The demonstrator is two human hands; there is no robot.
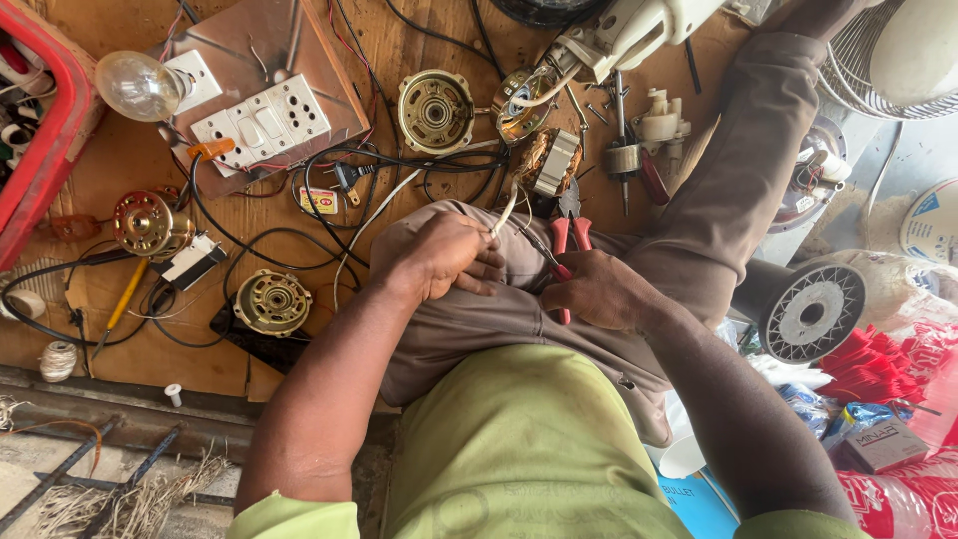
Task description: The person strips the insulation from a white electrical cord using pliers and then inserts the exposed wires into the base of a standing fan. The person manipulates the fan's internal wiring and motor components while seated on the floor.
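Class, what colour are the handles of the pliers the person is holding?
Red. The pliers, held in the right hand, show best in the head view.

The left hand [444, 255] and right hand [599, 289] are side by side on the lap, pliers [569, 240] between them. The switch board [264, 120] lies far left, with the bulb [140, 87] to its left.

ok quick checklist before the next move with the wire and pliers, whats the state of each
1. Left hand grips the white wire: ok.
2. Right hand holds the red-handled pliers: ok.
3. Pliers' jaws set on the wire: cannot tell, the tip is hard to make out.
4. Wire's far end leads up toward the motor winding: ok.
5. Wire bare or insulated at the grip: cannot tell.
6. Loose black cables lie apart from both hands: ok.
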